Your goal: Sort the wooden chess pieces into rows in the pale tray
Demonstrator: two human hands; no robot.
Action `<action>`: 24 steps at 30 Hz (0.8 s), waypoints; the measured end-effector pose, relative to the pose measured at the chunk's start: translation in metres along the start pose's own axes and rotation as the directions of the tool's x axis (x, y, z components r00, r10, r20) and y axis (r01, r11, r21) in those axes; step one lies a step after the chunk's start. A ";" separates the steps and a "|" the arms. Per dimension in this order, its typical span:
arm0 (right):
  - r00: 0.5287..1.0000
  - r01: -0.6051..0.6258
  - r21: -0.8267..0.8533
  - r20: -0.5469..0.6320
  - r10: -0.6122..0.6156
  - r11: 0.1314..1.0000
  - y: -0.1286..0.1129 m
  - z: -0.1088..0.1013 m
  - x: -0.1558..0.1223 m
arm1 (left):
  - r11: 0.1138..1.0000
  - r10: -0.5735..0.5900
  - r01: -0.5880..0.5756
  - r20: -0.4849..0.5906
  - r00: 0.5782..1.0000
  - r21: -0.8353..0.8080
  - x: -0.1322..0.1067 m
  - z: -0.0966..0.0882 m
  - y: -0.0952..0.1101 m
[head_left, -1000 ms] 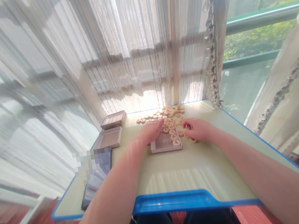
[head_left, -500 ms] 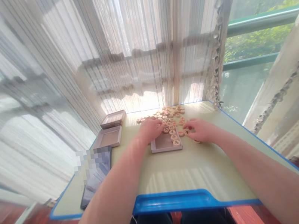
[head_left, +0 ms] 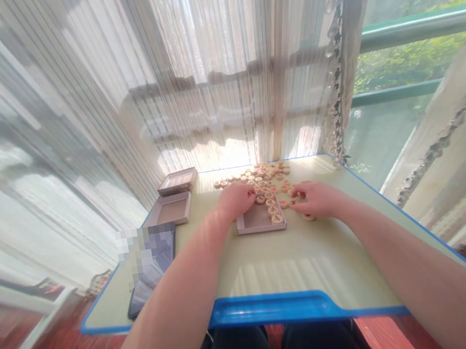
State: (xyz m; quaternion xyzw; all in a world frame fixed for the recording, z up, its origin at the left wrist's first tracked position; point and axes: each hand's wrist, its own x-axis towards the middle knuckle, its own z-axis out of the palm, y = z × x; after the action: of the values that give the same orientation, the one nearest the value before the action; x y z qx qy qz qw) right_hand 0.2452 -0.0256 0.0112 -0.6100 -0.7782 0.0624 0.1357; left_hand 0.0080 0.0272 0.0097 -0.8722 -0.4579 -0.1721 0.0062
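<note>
A shallow grey tray [head_left: 255,223] lies on the pale table [head_left: 275,274], with three round wooden chess pieces [head_left: 272,210] stacked in a column along its right side. More wooden pieces [head_left: 259,175] are scattered beyond it near the curtain. My left hand [head_left: 237,198] rests at the tray's far left corner, fingers curled on pieces I cannot make out. My right hand [head_left: 319,199] lies just right of the tray, fingers pinched on a wooden piece [head_left: 294,202] at its fingertips.
Two more shallow grey trays [head_left: 170,209] [head_left: 178,181] lie at the table's left. A dark phone [head_left: 152,264] lies near the left front edge. The table has a blue rim [head_left: 272,310]. Sheer curtains hang close behind, with a window and green railing at right.
My left hand went from fingers stretched over the tray to curled at its far corner. My right hand shifted slightly forward by the tray's right edge. The camera tilted a little.
</note>
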 end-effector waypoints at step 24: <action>0.997 0.051 -0.009 -0.057 -0.052 0.999 0.002 0.001 0.002 | 0.996 0.077 -0.075 0.059 0.995 -0.046 0.001 -0.002 0.008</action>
State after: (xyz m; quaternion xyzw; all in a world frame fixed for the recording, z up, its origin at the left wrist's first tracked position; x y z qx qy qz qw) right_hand 0.2462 -0.0235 0.0099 -0.5918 -0.7897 0.0385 0.1570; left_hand 0.0136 0.0229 0.0133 -0.8937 -0.4204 -0.1554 -0.0202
